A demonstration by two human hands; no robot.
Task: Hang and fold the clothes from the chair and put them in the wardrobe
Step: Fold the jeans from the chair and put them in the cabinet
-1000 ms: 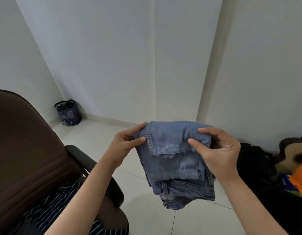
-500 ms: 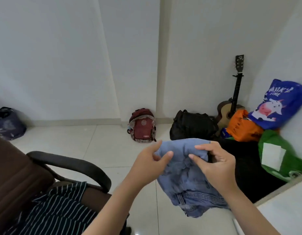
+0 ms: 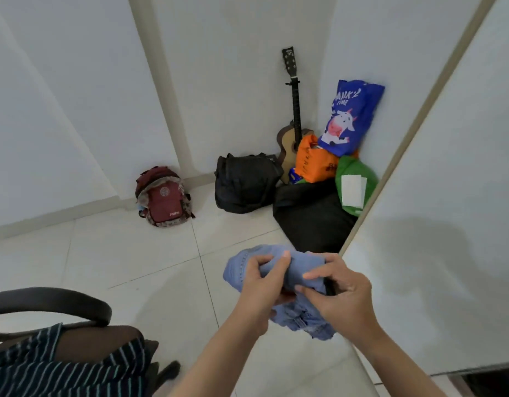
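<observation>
Both hands are gripping a folded bundle of light blue denim jeans (image 3: 293,270), holding it in the air above the pale tiled floor (image 3: 150,262), just beside the white wardrobe door (image 3: 436,224) on the right. The left hand (image 3: 262,285) is curling its fingers and thumb over the bundle's upper fold, while the right hand (image 3: 342,293) is pinching the fabric close beside it, the two hands nearly touching. At lower left a dark striped garment (image 3: 61,365) is lying on the brown office chair (image 3: 53,305). Against the far wall a maroon backpack (image 3: 161,197), a black bag (image 3: 244,181) and an acoustic guitar (image 3: 293,116) are sitting.
</observation>
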